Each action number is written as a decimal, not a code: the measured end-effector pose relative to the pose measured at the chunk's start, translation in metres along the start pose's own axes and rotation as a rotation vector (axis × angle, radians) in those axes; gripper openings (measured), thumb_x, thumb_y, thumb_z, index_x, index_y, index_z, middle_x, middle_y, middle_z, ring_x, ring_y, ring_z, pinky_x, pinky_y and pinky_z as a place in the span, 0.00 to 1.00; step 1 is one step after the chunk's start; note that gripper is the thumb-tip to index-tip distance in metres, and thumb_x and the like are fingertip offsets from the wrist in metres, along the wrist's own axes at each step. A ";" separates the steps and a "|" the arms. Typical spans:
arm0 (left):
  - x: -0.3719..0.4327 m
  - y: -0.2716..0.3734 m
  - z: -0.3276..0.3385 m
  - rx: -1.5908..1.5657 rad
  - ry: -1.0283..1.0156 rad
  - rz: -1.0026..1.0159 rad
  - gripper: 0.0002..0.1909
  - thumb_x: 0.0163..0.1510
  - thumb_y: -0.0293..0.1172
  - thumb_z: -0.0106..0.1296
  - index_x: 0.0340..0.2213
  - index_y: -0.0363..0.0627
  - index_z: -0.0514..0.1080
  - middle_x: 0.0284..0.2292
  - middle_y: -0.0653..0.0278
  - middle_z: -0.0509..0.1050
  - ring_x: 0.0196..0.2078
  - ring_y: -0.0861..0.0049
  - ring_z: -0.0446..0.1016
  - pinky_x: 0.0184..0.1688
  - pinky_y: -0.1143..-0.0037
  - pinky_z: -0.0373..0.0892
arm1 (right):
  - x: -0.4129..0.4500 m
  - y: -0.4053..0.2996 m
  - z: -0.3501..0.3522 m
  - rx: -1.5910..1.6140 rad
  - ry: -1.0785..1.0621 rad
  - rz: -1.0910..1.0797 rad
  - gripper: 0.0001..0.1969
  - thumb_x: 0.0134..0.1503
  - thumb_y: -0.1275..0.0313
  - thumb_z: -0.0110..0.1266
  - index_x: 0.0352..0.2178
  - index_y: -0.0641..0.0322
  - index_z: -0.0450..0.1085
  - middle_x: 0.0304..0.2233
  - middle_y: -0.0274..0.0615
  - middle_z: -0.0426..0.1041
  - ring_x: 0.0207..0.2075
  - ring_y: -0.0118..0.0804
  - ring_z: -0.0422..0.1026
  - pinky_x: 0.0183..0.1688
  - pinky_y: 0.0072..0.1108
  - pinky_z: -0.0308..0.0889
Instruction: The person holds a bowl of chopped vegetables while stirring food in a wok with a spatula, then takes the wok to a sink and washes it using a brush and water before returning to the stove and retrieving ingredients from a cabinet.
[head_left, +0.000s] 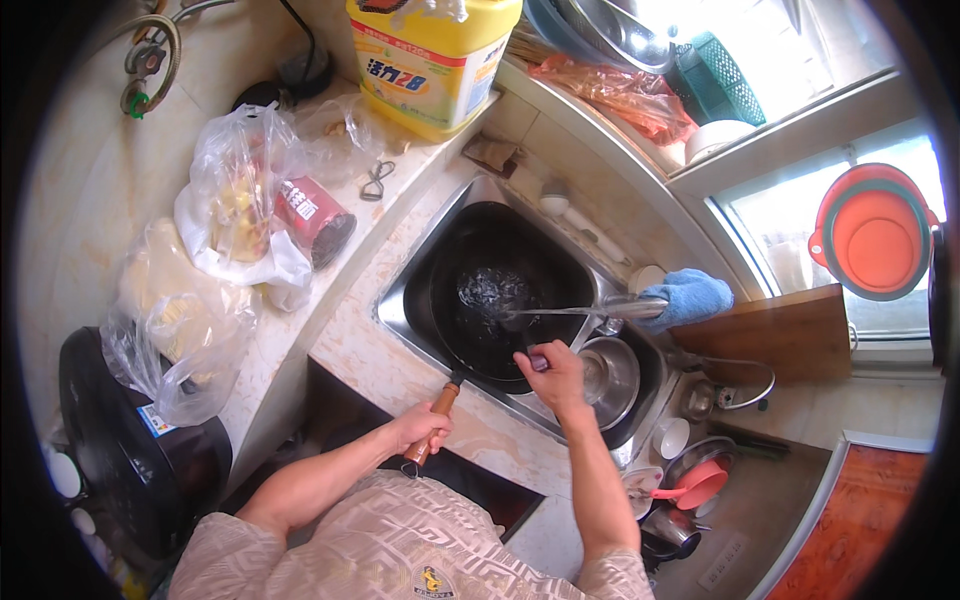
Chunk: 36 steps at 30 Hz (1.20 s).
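Note:
My left hand (422, 430) is wrapped around the wooden handle (442, 409) of a black wok (469, 337). The wok rests tilted in a steel sink basin (391, 309). From the faucet (634, 307), which has a blue cloth (686, 298) over it, a stream of water falls into the wok and splashes on its bottom. Over the near right rim, my right hand (556, 377) grips a short, dark purplish handle (538, 361). Its dark working end lies by the water stream, and I cannot tell which utensil it is.
A steel bowl (622, 382) sits in the smaller basin. Plastic bags of food (180, 322) and a red noodle package (315, 214) lie on the left counter, near a large yellow detergent jug (435, 67). A wooden cutting board (772, 334) leans at right; a red ladle (697, 486) lies among dishes.

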<state>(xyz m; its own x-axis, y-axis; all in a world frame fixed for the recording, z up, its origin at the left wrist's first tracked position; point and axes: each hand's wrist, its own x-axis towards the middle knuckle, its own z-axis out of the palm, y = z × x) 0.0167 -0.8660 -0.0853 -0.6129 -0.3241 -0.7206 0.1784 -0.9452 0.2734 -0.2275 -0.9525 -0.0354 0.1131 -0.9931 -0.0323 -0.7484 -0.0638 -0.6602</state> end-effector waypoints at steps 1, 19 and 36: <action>-0.001 0.001 0.005 -0.017 0.016 -0.015 0.09 0.48 0.22 0.47 0.31 0.45 0.59 0.16 0.69 0.62 0.12 0.83 0.62 0.15 0.78 0.62 | 0.003 0.005 0.010 0.008 -0.001 0.004 0.10 0.43 0.71 0.62 0.22 0.65 0.68 0.21 0.46 0.67 0.24 0.42 0.68 0.30 0.25 0.65; 0.006 0.000 0.003 -0.068 0.084 -0.081 0.10 0.47 0.22 0.47 0.31 0.46 0.59 0.16 0.69 0.62 0.11 0.83 0.62 0.14 0.78 0.63 | 0.050 -0.010 0.091 0.803 0.521 0.277 0.17 0.53 0.76 0.48 0.11 0.60 0.55 0.10 0.28 0.58 0.14 0.17 0.56 0.17 0.15 0.51; 0.005 0.007 0.004 -0.002 0.069 -0.078 0.10 0.46 0.22 0.47 0.31 0.45 0.59 0.15 0.70 0.62 0.12 0.84 0.61 0.15 0.79 0.62 | 0.055 0.010 0.081 1.136 0.516 0.347 0.18 0.51 0.78 0.48 0.10 0.58 0.51 0.09 0.29 0.56 0.12 0.20 0.55 0.15 0.14 0.52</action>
<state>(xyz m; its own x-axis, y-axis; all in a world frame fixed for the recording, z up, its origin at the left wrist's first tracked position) 0.0113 -0.8745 -0.0843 -0.5702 -0.2514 -0.7821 0.1338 -0.9677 0.2136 -0.1763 -0.9998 -0.1045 -0.4276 -0.8803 -0.2057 0.3122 0.0698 -0.9475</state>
